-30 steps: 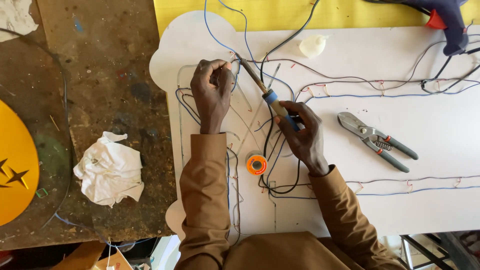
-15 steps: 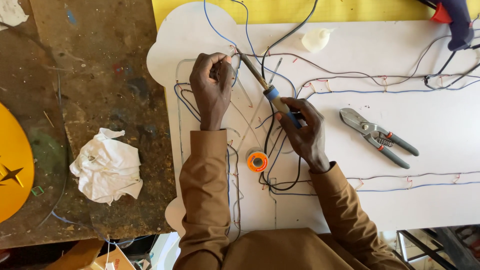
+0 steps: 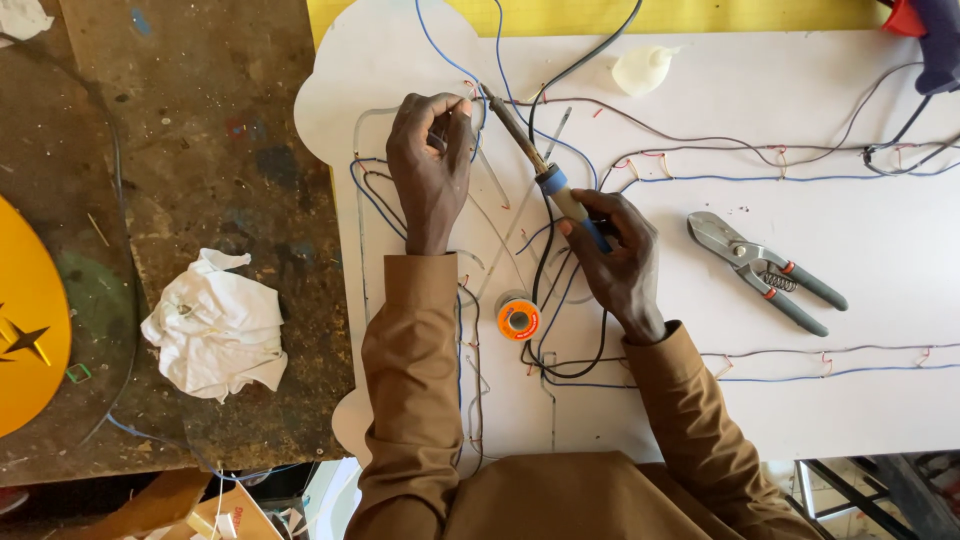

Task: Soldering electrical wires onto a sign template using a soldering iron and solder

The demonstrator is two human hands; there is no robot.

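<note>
- I look down on a worn, stained brown table (image 3: 200, 150); a large white board (image 3: 700, 120) with a scalloped outline covers its right part, and a yellow sheet (image 3: 700, 12) shows along the far edge.
- My left hand (image 3: 428, 165) rests on the board near its far left corner, fingers pinched together on thin wires (image 3: 470, 95) at the spot where the iron's tip meets them.
- My right hand (image 3: 615, 255) sits nearer the middle of the board, fingers wrapped tight around the blue grip of a soldering iron (image 3: 540, 172). The iron slants up and left, its tip just beside my left fingertips.
- The iron's black cord (image 3: 545, 270) loops down the board between my forearms and another black lead runs off over the far edge.
- A small orange spool of solder (image 3: 518, 320) lies on the board between my wrists, close to the near edge.
- Blue, red and grey wire runs (image 3: 760, 178) trace lines across the board to the right edge.
- Metal snips with orange-and-grey handles (image 3: 765, 270) lie on the board right of my right hand, apart from it.
- A pale lump (image 3: 640, 70) sits near the board's far edge; I cannot tell what it is.
- A crumpled white cloth (image 3: 215, 330) lies on the bare table to the left, and a yellow rounded panel (image 3: 25, 320) pokes in at the left edge.
</note>
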